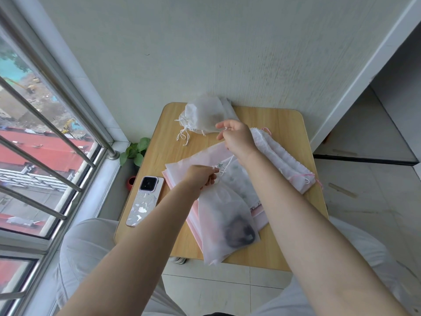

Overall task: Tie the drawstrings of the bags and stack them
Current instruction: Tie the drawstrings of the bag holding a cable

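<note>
My left hand (200,179) and right hand (237,136) each pinched the white string (229,164) of a thin bag (224,224) with something dark inside, lying on the table (284,124).

small wooden table (284,124) against pale wall (205,53). phone (145,200) face down near table's left edge. green leafy plant (134,151) in corner by window, red pot (131,183) just below. barred window (41,133) left. tiled floor (369,201) right.
</note>
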